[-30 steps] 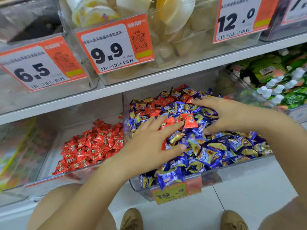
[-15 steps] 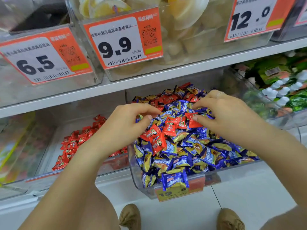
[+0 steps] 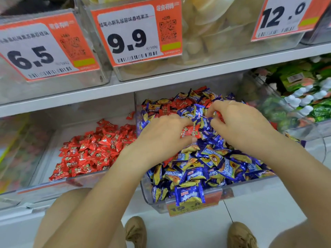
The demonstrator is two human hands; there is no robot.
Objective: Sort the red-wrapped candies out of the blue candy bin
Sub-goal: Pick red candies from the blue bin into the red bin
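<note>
A clear bin (image 3: 195, 203) on the lower shelf is heaped with blue-wrapped candies (image 3: 211, 169), with red-wrapped candies (image 3: 179, 104) mixed in toward the back. My left hand (image 3: 164, 138) lies over the middle of the heap and grips red-wrapped candies (image 3: 190, 131) between thumb and fingers. My right hand (image 3: 240, 124) is just to the right, fingers curled down into the pile, pinching a red wrapper (image 3: 217, 116) that is mostly hidden. To the left, a second clear bin (image 3: 44, 187) holds a pile of only red candies (image 3: 93, 149).
Above, a white shelf (image 3: 161, 81) carries clear bins with orange price tags 6.5 (image 3: 35, 49), 9.9 (image 3: 136, 33) and 12.0 (image 3: 284, 17). A bin of green packets (image 3: 308, 97) sits at the right. My knees and tan shoes (image 3: 136, 231) are on the white floor below.
Both hands have moved toward the back middle of the blue bin and closed together. My left hand now grips red candies, and my right hand's fingers have curled into the pile.
</note>
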